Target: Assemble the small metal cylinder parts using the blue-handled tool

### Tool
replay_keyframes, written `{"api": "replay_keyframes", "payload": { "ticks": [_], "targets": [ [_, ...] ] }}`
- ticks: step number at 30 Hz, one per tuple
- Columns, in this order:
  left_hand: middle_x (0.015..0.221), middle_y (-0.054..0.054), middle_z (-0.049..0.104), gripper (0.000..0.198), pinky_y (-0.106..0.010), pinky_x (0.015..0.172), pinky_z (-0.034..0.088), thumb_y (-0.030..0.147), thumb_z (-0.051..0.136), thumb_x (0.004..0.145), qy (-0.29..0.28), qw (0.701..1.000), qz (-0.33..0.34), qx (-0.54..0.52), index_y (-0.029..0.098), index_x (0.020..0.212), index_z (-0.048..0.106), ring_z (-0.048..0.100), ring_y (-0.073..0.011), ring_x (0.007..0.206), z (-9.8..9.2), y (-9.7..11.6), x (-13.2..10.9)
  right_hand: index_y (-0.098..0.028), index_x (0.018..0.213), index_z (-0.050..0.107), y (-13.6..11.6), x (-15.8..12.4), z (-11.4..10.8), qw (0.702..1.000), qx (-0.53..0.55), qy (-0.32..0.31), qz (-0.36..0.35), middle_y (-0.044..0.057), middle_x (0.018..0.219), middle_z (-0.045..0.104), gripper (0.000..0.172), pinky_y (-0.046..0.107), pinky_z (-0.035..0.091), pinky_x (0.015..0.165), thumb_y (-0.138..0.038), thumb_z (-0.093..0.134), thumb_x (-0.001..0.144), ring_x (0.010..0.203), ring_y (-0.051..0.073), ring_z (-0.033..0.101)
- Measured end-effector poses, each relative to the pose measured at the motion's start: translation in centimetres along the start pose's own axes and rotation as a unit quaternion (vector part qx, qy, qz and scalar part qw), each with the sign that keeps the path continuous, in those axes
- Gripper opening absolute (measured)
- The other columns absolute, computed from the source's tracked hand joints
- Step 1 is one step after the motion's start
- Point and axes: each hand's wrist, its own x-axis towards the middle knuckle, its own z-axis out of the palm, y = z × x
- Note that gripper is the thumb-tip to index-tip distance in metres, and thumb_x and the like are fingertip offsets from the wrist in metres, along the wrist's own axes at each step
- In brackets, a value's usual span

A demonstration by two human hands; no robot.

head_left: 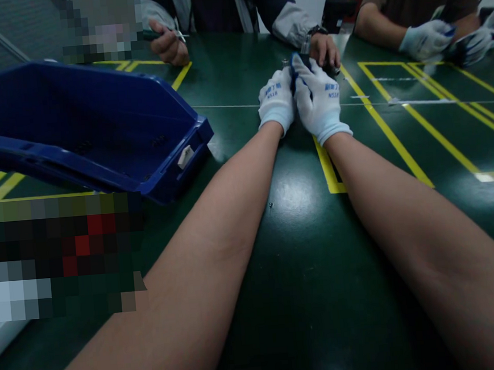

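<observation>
- Bare forearms [233, 231], seen on my remote feed from the head camera, reach from the bottom of the view across a dark green worktop [290, 295].
- At their far end, the left hand [275, 100] and the right hand [320, 99], both in white gloves with blue print on the backs, meet side by side.
- Between and beyond the fingers lies a black part [304, 61], toward the worktop's far side and mostly covered by the gloves.
- Both hands are at the part with their backs to me; from my distant post I cannot tell how tightly the fingers of either close on it.
- To the left stands a blue bin [154, 95], a white clip [185, 157] on its near corner and small dark bits inside, too dim for me to name.
- Yellow tape [385, 125] marks boxes on the worktop; a tiny loose bit [271, 205] lies near the left forearm.
- Opposite, a person's hand [325, 49] is just beside the part, below a dark wristband [317, 30]; that person's other hand [171, 46] grips a slim tool.
- Farther right, another person's gloved hand [426, 40] is near a dark item, blurred on my screen.
</observation>
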Motion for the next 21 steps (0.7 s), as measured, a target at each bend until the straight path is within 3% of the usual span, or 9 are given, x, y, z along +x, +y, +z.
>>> {"api": "replay_keyframes", "payload": {
  "ticks": [3,6,8,12,15,18,21],
  "targets": [
    [0.140,0.017,0.039,0.048,-0.028,0.109,0.030,0.046,0.009,0.089,0.013,0.999,-0.031,0.011,0.048,0.134,0.026,0.027,-0.0159,0.134,-0.8,0.7,-0.5,-0.023,0.148,0.005,-0.3,0.0,-0.1,0.999,-0.035,-0.030,-0.019,0.002,0.142,0.038,0.079,0.060,0.007,0.110,-0.060,-0.008,0.079,0.140,0.031,0.004],
    [0.143,0.011,0.035,0.052,-0.032,0.111,0.029,0.040,0.007,0.088,0.033,0.999,-0.021,0.001,0.041,0.136,0.027,0.027,-0.0187,0.135,-1.2,1.2,-0.7,-0.023,0.148,0.008,-0.1,0.2,0.3,0.990,-0.044,-0.120,-0.060,0.006,0.145,0.031,0.076,0.066,0.015,0.105,-0.061,0.005,0.083,0.138,0.038,0.011],
    [0.145,0.009,0.032,0.055,-0.033,0.112,0.029,0.037,0.006,0.088,0.042,0.999,-0.005,-0.004,0.035,0.140,0.023,0.028,-0.0191,0.134,-1.4,1.5,-0.8,-0.025,0.148,0.009,0.1,0.3,0.5,0.986,-0.038,-0.143,-0.076,0.007,0.146,0.029,0.072,0.066,0.019,0.103,-0.059,0.009,0.085,0.136,0.040,0.016],
    [0.148,0.022,0.023,0.059,-0.033,0.116,0.022,0.045,0.004,0.085,0.015,0.999,-0.033,-0.001,0.042,0.143,-0.004,0.014,-0.0177,0.140,-2.1,1.6,-1.2,-0.023,0.148,0.004,0.1,0.0,0.4,0.989,-0.035,-0.122,-0.081,0.008,0.148,0.024,0.070,0.068,0.018,0.103,-0.057,0.011,0.087,0.136,0.041,0.016],
    [0.143,0.031,0.022,0.066,-0.033,0.118,0.015,0.054,0.012,0.079,-0.044,0.995,-0.085,0.013,0.047,0.140,-0.011,-0.003,-0.0175,0.142,-2.4,1.5,-1.4,-0.024,0.148,0.003,0.0,0.0,0.2,0.991,-0.047,-0.099,-0.074,0.008,0.148,0.024,0.070,0.066,0.016,0.105,-0.057,0.011,0.088,0.137,0.040,0.015],
    [0.143,0.028,0.026,0.073,-0.032,0.119,0.012,0.056,0.016,0.076,-0.060,0.992,-0.111,0.025,0.045,0.140,-0.016,-0.009,-0.0156,0.141,-2.2,1.3,-1.6,-0.025,0.148,-0.001,-0.1,0.1,0.3,0.994,-0.051,-0.080,-0.062,0.007,0.148,0.027,0.067,0.066,0.015,0.105,-0.055,0.008,0.089,0.137,0.038,0.015],
    [0.146,0.020,0.026,0.073,-0.035,0.119,0.015,0.053,0.015,0.079,-0.026,0.991,-0.123,0.035,0.040,0.140,-0.022,0.000,-0.0158,0.141,-2.0,1.0,-2.1,-0.026,0.147,-0.008,-0.3,0.3,0.1,0.997,-0.050,-0.048,-0.030,0.004,0.148,0.027,0.064,0.064,0.014,0.107,-0.051,0.004,0.090,0.139,0.035,0.010]
  ]
}}
